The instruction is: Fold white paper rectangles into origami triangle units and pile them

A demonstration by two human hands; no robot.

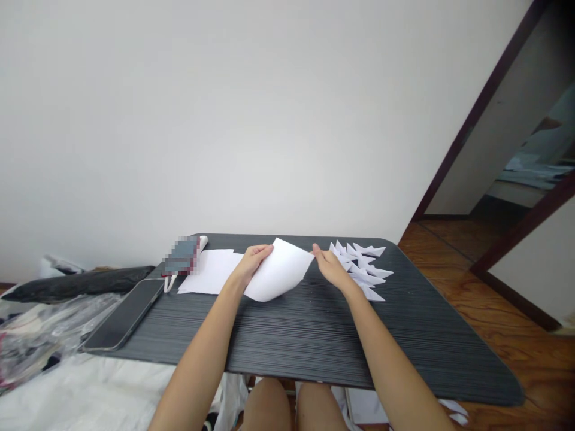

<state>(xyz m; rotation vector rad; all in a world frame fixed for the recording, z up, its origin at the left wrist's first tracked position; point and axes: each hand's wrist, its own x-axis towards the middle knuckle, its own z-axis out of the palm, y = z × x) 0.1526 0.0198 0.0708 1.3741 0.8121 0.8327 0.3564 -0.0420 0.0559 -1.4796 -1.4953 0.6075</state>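
A white sheet of paper (281, 269) is held up over the dark table, bowed along its lower edge. My left hand (256, 260) pinches it near its upper left edge, fingers closed. At the sheet's right corner, my right hand (329, 263) grips the tip between thumb and fingers. Just beyond the right hand lie several folded white paper boats (368, 269), bunched together with pointed ends. To the left of the left hand, a stack of plain white paper (211, 272) lies flat, partly hidden by that hand.
The dark wood-grain table (296, 341) stands against a white wall. A black smartphone (123, 314) lies on its left edge, beside a blurred-out dark object (181, 256) with a white cable (169, 283). Plastic-wrapped items (58, 323) are heaped to the left. Paper scraps (454, 412) lie below the right side.
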